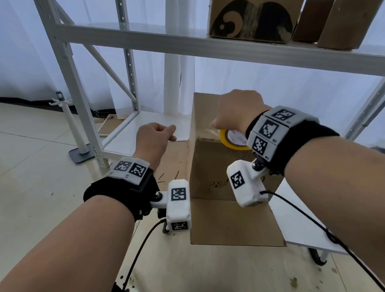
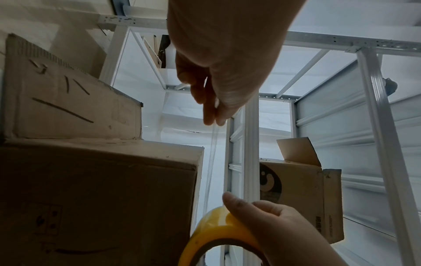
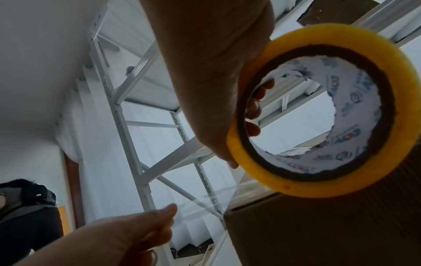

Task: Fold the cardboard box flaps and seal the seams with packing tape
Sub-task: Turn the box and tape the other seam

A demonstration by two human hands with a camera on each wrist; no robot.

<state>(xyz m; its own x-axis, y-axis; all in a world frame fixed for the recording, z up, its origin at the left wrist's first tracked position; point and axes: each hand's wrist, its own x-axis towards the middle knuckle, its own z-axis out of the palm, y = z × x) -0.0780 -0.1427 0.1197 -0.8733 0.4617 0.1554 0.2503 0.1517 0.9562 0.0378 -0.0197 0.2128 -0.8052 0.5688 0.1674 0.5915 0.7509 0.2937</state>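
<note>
While the head view shows the right hand (image 1: 238,113) gripping the yellow tape roll (image 1: 232,139) above the cardboard box (image 1: 210,167), the left hand (image 1: 153,138) sits off the box's left side. From the left wrist, its fingertips (image 2: 215,115) pinch the clear tape strip (image 2: 210,162). The right wrist view shows that strip stretched leftward from roll to pinch, past the box's corner.
</note>
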